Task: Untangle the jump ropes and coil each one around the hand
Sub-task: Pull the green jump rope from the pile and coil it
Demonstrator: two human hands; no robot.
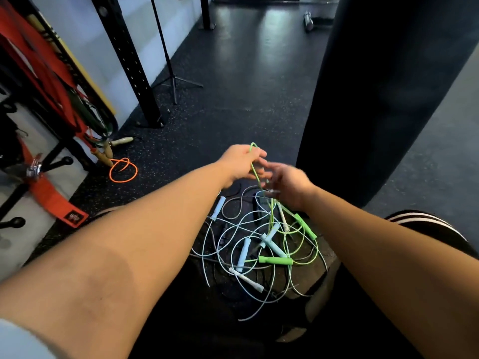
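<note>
Several jump ropes (243, 251) in one tangled heap on the black floor (233, 99), green and pale-blue handles mixed through. Pinching a raised loop of the green rope (256, 177) in the left hand (243, 161), above the heap. Reaching in just beside it with the right hand (287, 180), blurred; fingers perhaps loosely spread, grip impossible to tell. Well apart, an orange rope (136, 170) near the rack (134, 68).

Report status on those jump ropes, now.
Left hand pinching green rope, lifted in a loop. Right hand blurred beside it, grip unclear. Pile below tangled, nothing coiled.
</note>
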